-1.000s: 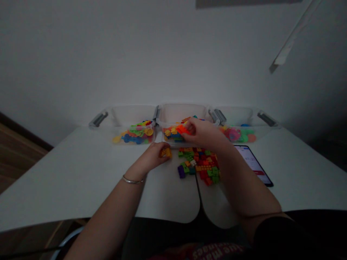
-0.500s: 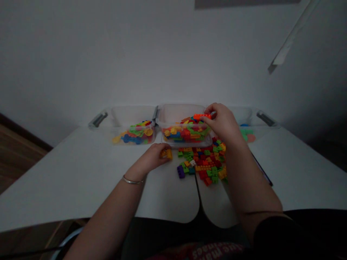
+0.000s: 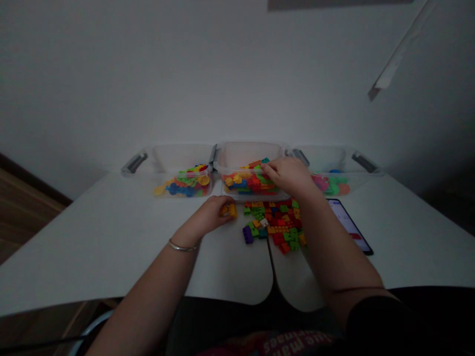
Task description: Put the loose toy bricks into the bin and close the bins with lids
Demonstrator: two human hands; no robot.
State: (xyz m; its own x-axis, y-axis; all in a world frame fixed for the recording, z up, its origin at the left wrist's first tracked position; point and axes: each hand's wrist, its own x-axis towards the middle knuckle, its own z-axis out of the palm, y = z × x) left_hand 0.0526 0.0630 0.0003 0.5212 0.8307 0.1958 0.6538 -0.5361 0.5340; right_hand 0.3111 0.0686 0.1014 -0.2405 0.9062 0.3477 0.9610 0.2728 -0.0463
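1. Right now, in the head view, your left hand [image 3: 210,215] rests low on the white desk [image 3: 111,237], its fingers curled closed around a yellow toy brick [image 3: 228,210]. The brick sits at your fingertips, and a thin metal bangle [image 3: 181,246] circles that wrist.
2. Your right hand [image 3: 291,177] reaches over the near rim of the middle clear plastic bin [image 3: 248,155], with its fingers angled down at the mound of bricks [image 3: 247,183] inside. You can't tell from this view whether it is gripping a piece.
3. A loose pile of interlocking bricks [image 3: 276,225] in red, green, orange and yellow lies on the desk just in front of that bin, right of your left hand and partly under your right forearm. A purple brick [image 3: 248,235] sits at the pile's left edge.
4. To the left of the middle bin, a matching left bin [image 3: 181,158] holds mixed coloured plastic pieces. To its right, a right bin [image 3: 322,158] holds pink and green pieces.
5. A smartphone [image 3: 349,222] lies lit on the desk, just right of your right forearm.
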